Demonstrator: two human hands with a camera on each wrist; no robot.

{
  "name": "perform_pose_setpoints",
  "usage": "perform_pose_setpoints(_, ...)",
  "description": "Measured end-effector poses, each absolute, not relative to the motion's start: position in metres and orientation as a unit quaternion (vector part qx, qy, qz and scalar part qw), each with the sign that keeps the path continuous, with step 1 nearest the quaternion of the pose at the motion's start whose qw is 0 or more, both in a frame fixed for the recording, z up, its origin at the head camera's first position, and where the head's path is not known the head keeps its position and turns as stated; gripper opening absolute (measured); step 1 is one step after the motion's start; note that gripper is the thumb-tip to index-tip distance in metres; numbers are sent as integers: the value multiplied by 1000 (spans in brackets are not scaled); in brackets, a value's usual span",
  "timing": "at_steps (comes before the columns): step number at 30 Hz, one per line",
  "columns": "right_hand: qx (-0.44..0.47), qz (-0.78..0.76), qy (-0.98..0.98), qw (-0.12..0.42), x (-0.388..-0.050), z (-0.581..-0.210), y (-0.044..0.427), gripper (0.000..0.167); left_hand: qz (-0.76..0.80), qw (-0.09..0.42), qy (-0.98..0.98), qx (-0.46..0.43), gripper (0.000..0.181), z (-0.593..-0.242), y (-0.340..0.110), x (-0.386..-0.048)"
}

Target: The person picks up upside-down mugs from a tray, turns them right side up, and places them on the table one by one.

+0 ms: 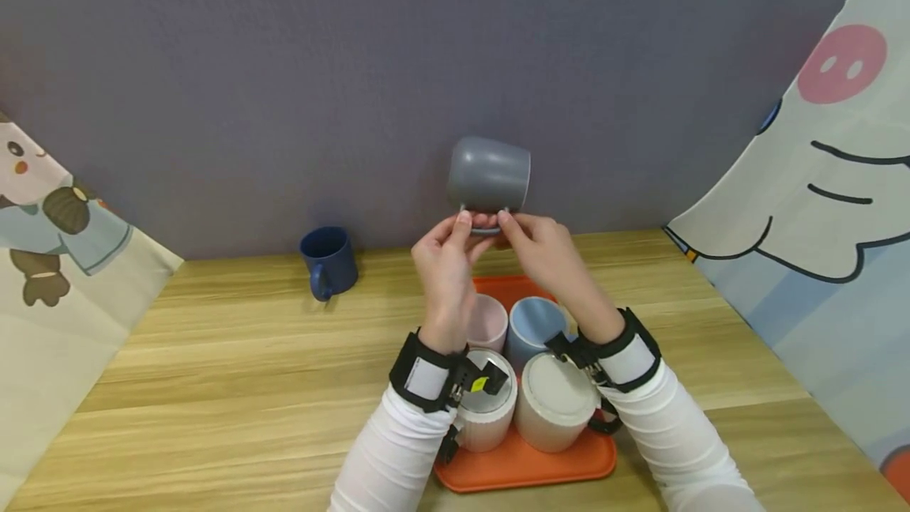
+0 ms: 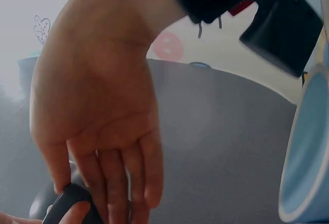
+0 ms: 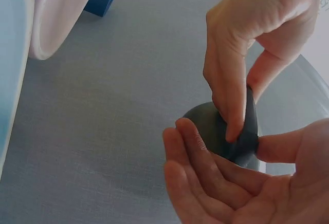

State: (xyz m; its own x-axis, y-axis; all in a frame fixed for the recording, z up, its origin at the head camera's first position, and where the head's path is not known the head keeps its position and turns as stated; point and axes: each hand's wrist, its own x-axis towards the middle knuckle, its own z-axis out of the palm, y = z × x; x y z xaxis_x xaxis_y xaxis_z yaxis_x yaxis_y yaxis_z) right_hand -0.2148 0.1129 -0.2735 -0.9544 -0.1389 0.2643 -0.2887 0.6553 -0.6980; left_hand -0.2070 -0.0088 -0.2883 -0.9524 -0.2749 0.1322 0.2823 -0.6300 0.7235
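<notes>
A grey mug (image 1: 490,174) is held up against the grey backdrop, lying on its side with its mouth to the right and its handle (image 1: 486,230) pointing down. My left hand (image 1: 448,271) pinches the handle, its thumb on it; the left wrist view shows the other fingers nearly straight. My right hand (image 1: 550,259) pinches the same handle from the right, and in the right wrist view its thumb and fingers (image 3: 234,95) sit on either side. The hands partly cover the handle, and the mug's inside is hidden.
Below the hands, an orange tray (image 1: 526,474) carries a pink mug (image 1: 487,322), a blue mug (image 1: 538,322) and two whitish mugs (image 1: 558,409), partly behind the wrist straps. A navy mug (image 1: 330,261) stands upright on the wooden table (image 1: 249,385), near the backdrop (image 1: 320,101).
</notes>
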Motion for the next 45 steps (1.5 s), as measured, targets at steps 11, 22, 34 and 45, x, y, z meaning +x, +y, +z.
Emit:
perform_pose_setpoints(11,107,490,-863,61,-219,-274,113,42,-900,135,-414,5,20,-291,-6,-204)
perform_pose_setpoints(22,90,547,-832,40,-224,-274,114,41,-861,145,-486,34,20,-294,-9,-204)
perform_pose_setpoints(34,88,680,-727,-3,-226,-276,112,41,-846,132,-514,56,23,-296,-11,-206)
perform_pose_setpoints(45,70,842,-531,-66,-225,-276,104,20,-861,94,-495,69,22,-297,-10,-208)
